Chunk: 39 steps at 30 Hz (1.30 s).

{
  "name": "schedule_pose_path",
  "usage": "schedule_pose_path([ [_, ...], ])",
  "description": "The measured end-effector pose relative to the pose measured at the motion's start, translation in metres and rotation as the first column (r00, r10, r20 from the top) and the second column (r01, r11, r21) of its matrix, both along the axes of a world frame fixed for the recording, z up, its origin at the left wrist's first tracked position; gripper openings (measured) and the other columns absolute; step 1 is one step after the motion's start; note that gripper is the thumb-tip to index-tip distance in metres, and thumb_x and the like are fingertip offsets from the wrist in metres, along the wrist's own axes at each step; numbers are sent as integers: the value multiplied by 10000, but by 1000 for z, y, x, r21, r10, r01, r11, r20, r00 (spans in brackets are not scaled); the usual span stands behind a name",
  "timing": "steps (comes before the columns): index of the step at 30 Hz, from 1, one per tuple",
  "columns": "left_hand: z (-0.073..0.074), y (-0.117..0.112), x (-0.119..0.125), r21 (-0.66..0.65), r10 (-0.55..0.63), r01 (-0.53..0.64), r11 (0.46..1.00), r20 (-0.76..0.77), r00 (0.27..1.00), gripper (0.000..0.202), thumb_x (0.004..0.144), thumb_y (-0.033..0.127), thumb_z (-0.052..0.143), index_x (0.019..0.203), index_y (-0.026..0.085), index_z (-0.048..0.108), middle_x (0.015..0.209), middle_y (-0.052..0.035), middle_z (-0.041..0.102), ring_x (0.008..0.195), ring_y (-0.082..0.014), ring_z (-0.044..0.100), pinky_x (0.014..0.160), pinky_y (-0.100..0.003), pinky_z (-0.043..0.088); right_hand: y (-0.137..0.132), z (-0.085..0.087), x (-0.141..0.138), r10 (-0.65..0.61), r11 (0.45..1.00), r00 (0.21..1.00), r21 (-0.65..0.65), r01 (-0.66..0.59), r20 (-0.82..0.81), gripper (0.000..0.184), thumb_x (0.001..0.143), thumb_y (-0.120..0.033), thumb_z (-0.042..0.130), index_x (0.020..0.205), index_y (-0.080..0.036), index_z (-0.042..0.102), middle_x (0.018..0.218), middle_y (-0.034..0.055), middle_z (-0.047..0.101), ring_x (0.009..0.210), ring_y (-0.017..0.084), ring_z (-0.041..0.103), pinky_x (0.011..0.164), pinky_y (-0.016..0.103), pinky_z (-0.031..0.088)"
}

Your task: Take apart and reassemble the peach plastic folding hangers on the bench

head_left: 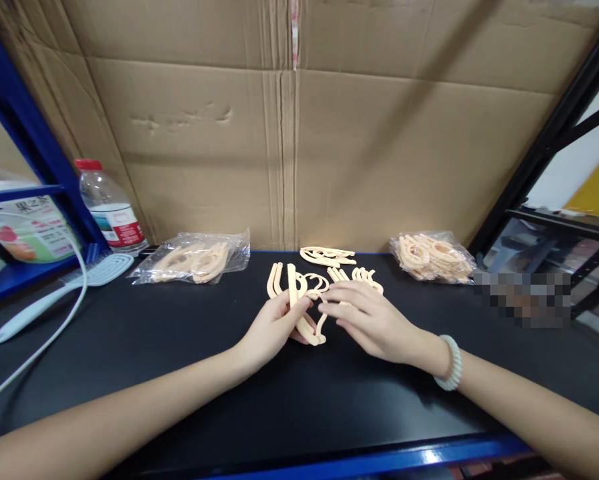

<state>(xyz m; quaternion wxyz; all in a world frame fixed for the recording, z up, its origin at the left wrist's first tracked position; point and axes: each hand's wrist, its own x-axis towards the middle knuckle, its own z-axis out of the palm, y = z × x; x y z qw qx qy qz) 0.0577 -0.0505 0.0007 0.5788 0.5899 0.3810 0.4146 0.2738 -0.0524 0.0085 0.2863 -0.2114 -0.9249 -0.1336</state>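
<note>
My left hand (pixel 273 327) is closed around a small bundle of beige plastic hooks (pixel 299 313) at the middle of the black table top (pixel 179 360). My right hand (pixel 367 317) lies just to the right of it, fingers bent, its fingertips touching the same bundle and the loose hooks beneath. More loose beige hooks (pixel 327 256) lie behind the hands. A pale bead bracelet (pixel 452 363) is on my right wrist.
Two clear bags of beige hooks lie at the back, one on the left (pixel 194 259), one on the right (pixel 432 257). A water bottle (pixel 110 208) and a white hairbrush (pixel 64 290) sit at the far left by a blue shelf frame (pixel 34 140). Cardboard (pixel 299 133) forms the back wall.
</note>
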Motion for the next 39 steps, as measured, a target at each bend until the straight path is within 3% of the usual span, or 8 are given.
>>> schedule_pose_path([
  [5, -6, 0, -1, 121, 15, -7, 993, -64, 998, 333, 856, 482, 562, 945, 163, 527, 637, -11, 699, 571, -175, 687, 538, -250, 549, -7, 0, -8, 89, 992, 982, 77, -103, 164, 244, 901, -72, 451, 1035, -153, 638, 931, 67, 673, 1002, 218, 570, 968, 451, 428],
  [11, -4, 0, -4, 215, 79, -33, 976, -211, 974, 292, 883, 466, 520, 895, 175, 535, 642, -6, 681, 529, -181, 675, 514, -259, 531, -5, -3, -6, -1, 964, 969, -258, -65, -249, 231, 906, -157, 505, 1090, -191, 641, 1114, 108, 604, 1083, 223, 548, 929, 421, 470],
  [16, 3, -3, -6, 313, 103, 3, 950, -322, 941, 256, 894, 411, 525, 978, 178, 588, 645, 9, 674, 502, -147, 649, 494, -216, 493, -5, 0, -8, -71, 669, 887, -681, -297, -457, 376, 914, -287, 567, 1289, -299, 541, 1420, 70, 452, 1328, 235, 403, 1044, 450, 406],
  [21, 5, -2, -8, 386, 128, 23, 922, -361, 924, 263, 897, 397, 523, 1008, 180, 622, 653, 9, 667, 531, -136, 632, 521, -212, 481, 0, -2, -7, -123, 401, 803, -770, -497, -583, 394, 888, -321, 622, 1278, -304, 568, 1413, 54, 489, 1329, 221, 415, 1106, 449, 333],
  [25, 5, 0, -10, 468, 196, 8, 884, -386, 902, 241, 909, 375, 500, 949, 179, 636, 694, -9, 683, 616, -150, 655, 588, -225, 492, 3, -2, -6, -272, 371, 687, -732, -572, -674, 299, 861, -318, 653, 1152, -254, 651, 1307, 66, 581, 1230, 215, 516, 1073, 413, 375],
  [29, 3, 1, -10, 506, 254, -6, 862, -424, 869, 248, 937, 366, 442, 973, 183, 606, 772, -9, 678, 504, -111, 588, 502, -217, 462, 2, -2, -9, -452, 362, 604, -754, -549, -657, 251, 834, -352, 675, 1028, -201, 626, 923, 48, 684, 861, 164, 660, 834, 330, 510],
  [35, -5, 5, -9, 739, 419, 91, 668, -475, 774, 242, 974, 266, 378, 1138, 198, 542, 989, -41, 679, 864, -174, 665, 756, -290, 523, -1, -6, -16, -507, 233, 659, -824, -516, -556, 304, 842, -401, 638, 1008, -169, 530, 768, 20, 648, 523, 87, 566, 490, 216, 451],
  [39, -9, 7, -11, 791, 532, 313, 525, -592, 605, 263, 982, 241, 363, 1210, 194, 485, 1044, -59, 662, 813, -196, 684, 645, -302, 548, -5, -4, -17, -413, 114, 783, -880, -462, -465, 276, 875, -412, 581, 923, -141, 552, 702, 19, 635, 454, 61, 523, 421, 177, 401],
])
